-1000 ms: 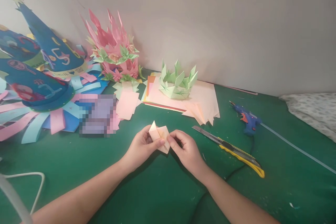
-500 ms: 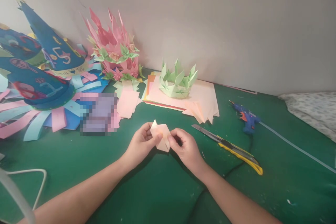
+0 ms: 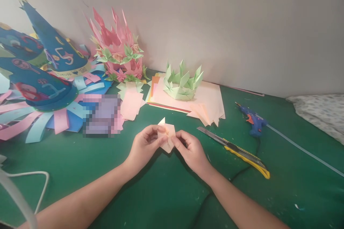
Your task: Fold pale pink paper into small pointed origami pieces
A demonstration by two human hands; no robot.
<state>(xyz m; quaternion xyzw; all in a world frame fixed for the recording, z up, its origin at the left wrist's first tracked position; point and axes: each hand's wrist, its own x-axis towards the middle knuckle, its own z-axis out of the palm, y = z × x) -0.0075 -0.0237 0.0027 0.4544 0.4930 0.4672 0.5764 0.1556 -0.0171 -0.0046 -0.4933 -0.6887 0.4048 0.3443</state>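
Note:
A small folded piece of peach paper (image 3: 167, 136) is held just above the green table (image 3: 166, 193), pinched from both sides. My left hand (image 3: 143, 146) grips its left edge with thumb and fingers closed. My right hand (image 3: 189, 149) pinches its right edge. One pointed tip of the fold sticks up between the hands. A pale green paper crown (image 3: 182, 83) sits on a stack of peach sheets (image 3: 212, 101) behind the hands, near the wall.
A yellow utility knife (image 3: 236, 152) lies right of my right hand, with a blue glue gun (image 3: 252, 121) beyond it. Pink spiky paper flower (image 3: 116, 48), blue cone hats (image 3: 51, 48) and paper strips fill the left. White cable (image 3: 29, 182) at near left.
The folded paper has turned slightly between my fingers and its tip now points more upward. Both hands have shifted a little up the table.

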